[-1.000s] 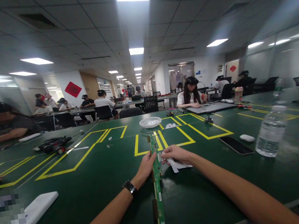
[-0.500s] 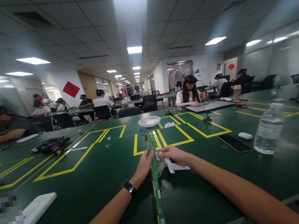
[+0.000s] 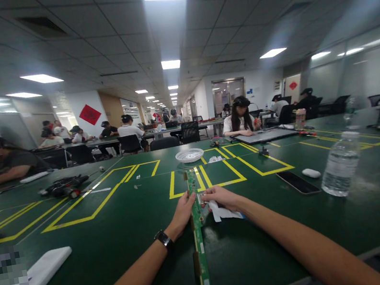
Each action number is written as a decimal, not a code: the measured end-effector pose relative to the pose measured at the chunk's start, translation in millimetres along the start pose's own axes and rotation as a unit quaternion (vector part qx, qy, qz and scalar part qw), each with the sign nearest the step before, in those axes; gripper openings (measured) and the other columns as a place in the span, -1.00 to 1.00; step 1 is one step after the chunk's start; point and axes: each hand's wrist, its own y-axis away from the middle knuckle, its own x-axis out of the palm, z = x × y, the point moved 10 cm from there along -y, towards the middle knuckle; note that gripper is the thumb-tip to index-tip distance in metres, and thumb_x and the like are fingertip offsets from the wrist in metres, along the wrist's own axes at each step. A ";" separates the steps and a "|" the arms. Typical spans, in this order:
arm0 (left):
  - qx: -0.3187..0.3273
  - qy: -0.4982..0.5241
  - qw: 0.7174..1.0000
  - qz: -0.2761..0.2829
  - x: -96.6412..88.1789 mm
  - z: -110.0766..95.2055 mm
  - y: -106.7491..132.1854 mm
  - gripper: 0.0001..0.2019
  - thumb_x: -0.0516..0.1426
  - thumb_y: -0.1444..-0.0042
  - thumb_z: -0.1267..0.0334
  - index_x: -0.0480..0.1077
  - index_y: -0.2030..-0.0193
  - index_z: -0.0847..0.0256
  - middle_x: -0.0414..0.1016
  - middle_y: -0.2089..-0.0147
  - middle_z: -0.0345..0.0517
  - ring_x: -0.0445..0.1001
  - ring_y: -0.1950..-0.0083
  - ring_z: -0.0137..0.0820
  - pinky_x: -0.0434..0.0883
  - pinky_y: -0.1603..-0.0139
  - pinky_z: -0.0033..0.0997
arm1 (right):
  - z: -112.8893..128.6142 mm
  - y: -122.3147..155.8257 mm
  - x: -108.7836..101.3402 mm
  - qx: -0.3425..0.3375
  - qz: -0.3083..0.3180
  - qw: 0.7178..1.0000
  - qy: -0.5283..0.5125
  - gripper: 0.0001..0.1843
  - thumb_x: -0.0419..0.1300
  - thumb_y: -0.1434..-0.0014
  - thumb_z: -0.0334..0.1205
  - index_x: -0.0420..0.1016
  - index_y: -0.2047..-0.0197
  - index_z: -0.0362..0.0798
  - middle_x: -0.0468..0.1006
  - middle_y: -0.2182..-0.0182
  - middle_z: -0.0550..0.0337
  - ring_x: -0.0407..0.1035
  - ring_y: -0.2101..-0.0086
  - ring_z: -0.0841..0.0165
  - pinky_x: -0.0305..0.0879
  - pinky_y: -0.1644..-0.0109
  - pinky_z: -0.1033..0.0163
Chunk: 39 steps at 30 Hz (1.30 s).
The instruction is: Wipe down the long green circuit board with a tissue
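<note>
A long, narrow green circuit board (image 3: 200, 245) runs away from me along the middle of the view, with connectors along its edges. My left hand (image 3: 183, 213) is closed around the board's left side, thumb on top. On the other side, my right hand (image 3: 222, 197) pinches a white flat ribbon cable (image 3: 222, 212) by one end, against the board's right edge. The cable's loose part hangs under the fingers and shows a blue tip. Whether its end sits inside a connector I cannot make out.
On the green table (image 3: 131, 249) with yellow tape outlines stand a white round basket (image 3: 190, 155) ahead and a water bottle (image 3: 341, 165) to the right. A phone (image 3: 297, 182) and a white case (image 3: 311, 173) lie beside the bottle. Other people sit around.
The ribbon cable's loose part has shifted slightly, and its blue tip now shows. Both hands keep almost the same place on the board and cable.
</note>
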 end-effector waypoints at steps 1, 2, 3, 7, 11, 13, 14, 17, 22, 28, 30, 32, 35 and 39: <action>0.000 -0.001 1.000 0.003 0.5 0.5 -0.2 -0.52 0.08 -0.08 -0.11 0.32 0.09 0.31 0.51 0.36 -0.10 0.45 0.42 -0.43 0.36 0.43 -0.49 | 0.4 0.7 0.5 0.003 0.000 1.000 0.002 -0.76 0.29 -0.01 -0.16 0.44 0.34 -0.18 0.57 0.43 0.17 0.35 0.61 0.53 0.27 0.55 0.44; 0.001 -0.002 1.000 0.005 0.8 1.5 -0.5 -0.53 0.08 -0.08 -0.11 0.32 0.09 0.30 0.52 0.36 -0.10 0.45 0.42 -0.43 0.36 0.44 -0.50 | 0.9 1.5 0.9 0.005 -0.001 1.000 0.004 -0.76 0.29 -0.01 -0.16 0.44 0.34 -0.18 0.57 0.43 0.17 0.35 0.61 0.53 0.26 0.55 0.45; 0.001 -0.002 1.000 0.007 0.9 2.6 -1.0 -0.54 0.08 -0.09 -0.10 0.32 0.09 0.30 0.52 0.35 -0.09 0.46 0.41 -0.42 0.36 0.44 -0.50 | 1.4 2.1 1.1 0.006 -0.001 1.000 0.006 -0.76 0.29 -0.01 -0.16 0.44 0.34 -0.17 0.57 0.43 0.17 0.35 0.61 0.53 0.26 0.55 0.45; 0.002 -0.012 1.000 0.004 0.4 6.7 -2.7 -0.54 0.08 -0.09 -0.10 0.31 0.09 0.28 0.52 0.33 -0.09 0.47 0.39 -0.39 0.38 0.42 -0.47 | 3.0 2.5 0.3 0.001 -0.002 1.000 0.023 -0.76 0.29 0.01 -0.15 0.45 0.36 -0.17 0.56 0.46 0.18 0.34 0.62 0.53 0.22 0.58 0.46; 0.002 -0.039 0.999 0.012 2.9 5.1 -1.2 -0.57 0.08 -0.10 -0.07 0.30 0.09 0.27 0.51 0.32 -0.11 0.48 0.37 -0.37 0.40 0.38 -0.44 | 4.0 1.5 -1.3 -0.013 -0.001 0.999 0.043 -0.78 0.30 0.04 -0.18 0.43 0.41 -0.17 0.56 0.49 0.18 0.34 0.61 0.52 0.20 0.60 0.46; 0.005 -0.049 0.999 0.016 4.2 2.3 0.8 -0.58 0.07 -0.11 -0.05 0.30 0.08 0.27 0.50 0.32 -0.12 0.47 0.36 -0.38 0.39 0.35 -0.44 | 3.2 1.6 -1.6 -0.011 -0.001 0.999 0.052 -0.78 0.30 0.04 -0.18 0.42 0.42 -0.16 0.57 0.48 0.18 0.35 0.60 0.51 0.22 0.58 0.45; 0.003 -0.051 0.999 0.017 4.6 2.0 1.9 -0.58 0.07 -0.11 -0.05 0.30 0.07 0.26 0.50 0.32 -0.13 0.47 0.36 -0.38 0.38 0.34 -0.44 | 2.9 1.8 -1.8 -0.010 -0.001 0.998 0.056 -0.78 0.30 0.04 -0.17 0.42 0.43 -0.16 0.57 0.48 0.17 0.35 0.60 0.51 0.24 0.57 0.44; -0.015 -0.046 0.998 0.025 6.4 4.8 4.3 -0.55 0.06 -0.12 -0.06 0.28 0.00 0.24 0.50 0.32 -0.15 0.46 0.36 -0.39 0.38 0.32 -0.43 | 3.5 2.9 -1.2 -0.015 -0.001 0.998 0.057 -0.76 0.30 0.04 -0.15 0.41 0.44 -0.16 0.57 0.49 0.17 0.36 0.58 0.50 0.27 0.54 0.43; -0.010 -0.063 0.998 0.016 4.4 5.9 4.8 -0.52 0.04 -0.12 -0.08 0.27 -0.02 0.25 0.50 0.29 -0.12 0.46 0.32 -0.36 0.37 0.28 -0.42 | 4.9 4.8 2.0 -0.016 -0.003 0.999 0.047 -0.74 0.31 0.05 -0.13 0.39 0.46 -0.15 0.57 0.49 0.16 0.36 0.58 0.49 0.26 0.55 0.43; 0.016 -0.079 0.997 0.009 5.3 0.2 4.1 -0.52 0.06 -0.10 -0.08 0.27 -0.02 0.26 0.50 0.20 -0.08 0.45 0.22 -0.32 0.35 0.18 -0.40 | 11.6 10.5 1.7 -0.016 -0.026 0.997 0.064 -0.72 0.32 0.09 -0.13 0.35 0.50 -0.14 0.54 0.55 0.19 0.34 0.61 0.50 0.24 0.55 0.43; 0.004 -0.075 0.997 0.023 9.1 1.1 5.0 -0.53 0.06 -0.10 -0.07 0.27 -0.02 0.25 0.50 0.23 -0.11 0.45 0.25 -0.32 0.35 0.20 -0.40 | 15.3 13.4 2.3 -0.022 -0.021 0.996 0.089 -0.71 0.32 0.09 -0.12 0.35 0.51 -0.14 0.53 0.55 0.20 0.34 0.61 0.51 0.21 0.56 0.44; -0.001 -0.077 0.996 0.038 13.2 -0.8 6.9 -0.55 0.06 -0.11 -0.05 0.27 -0.01 0.23 0.50 0.24 -0.12 0.44 0.25 -0.33 0.35 0.20 -0.40 | 17.3 15.9 3.0 -0.023 -0.013 0.994 0.107 -0.70 0.32 0.09 -0.10 0.36 0.50 -0.15 0.53 0.55 0.20 0.33 0.61 0.51 0.18 0.58 0.45; -0.001 -0.088 0.995 0.051 16.5 -5.5 10.2 -0.58 0.04 -0.14 -0.02 0.28 -0.01 0.23 0.50 0.23 -0.12 0.44 0.24 -0.32 0.35 0.20 -0.40 | 16.7 17.2 3.1 -0.014 -0.003 0.993 0.115 -0.69 0.31 0.08 -0.07 0.36 0.49 -0.14 0.53 0.55 0.20 0.32 0.62 0.51 0.15 0.61 0.45; -0.004 -0.090 0.994 0.056 16.0 -5.9 11.1 -0.57 0.03 -0.14 -0.02 0.28 -0.04 0.22 0.50 0.23 -0.11 0.44 0.24 -0.32 0.34 0.21 -0.41 | 14.8 15.3 1.0 -0.018 -0.005 0.991 0.133 -0.66 0.32 0.09 -0.04 0.38 0.47 -0.16 0.52 0.55 0.20 0.34 0.60 0.50 0.18 0.57 0.45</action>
